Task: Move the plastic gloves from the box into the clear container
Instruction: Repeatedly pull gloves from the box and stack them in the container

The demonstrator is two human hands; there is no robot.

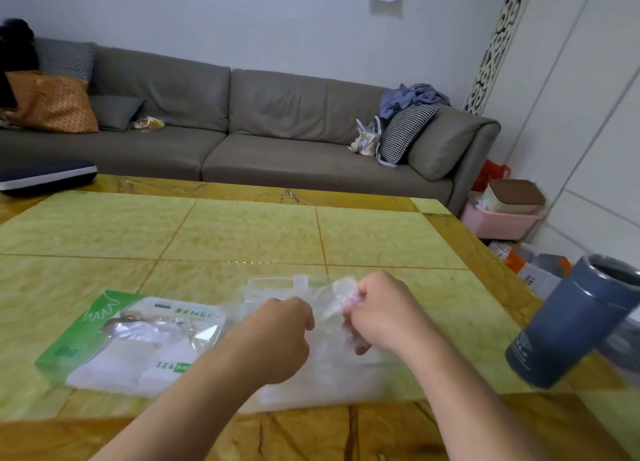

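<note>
A flat green and white glove box (128, 339) lies on the table at the left, torn open on top, with clear plastic showing inside. To its right stands the clear container (277, 287), its far rim visible behind my hands. My right hand (377, 311) grips a crumpled bunch of clear plastic gloves (341, 297) above the container. My left hand (277, 336) is curled beside it and appears to pinch the same plastic, though its fingertips are hidden. More clear plastic (329, 377) lies below my hands.
The yellow-green tiled table (242, 232) extends far ahead. A dark blue cylindrical tumbler (571, 322) stands at the right edge. Behind the table is a grey sofa (242, 131) with cushions and a bag. Boxes and a pink bin (498, 221) sit on the floor at right.
</note>
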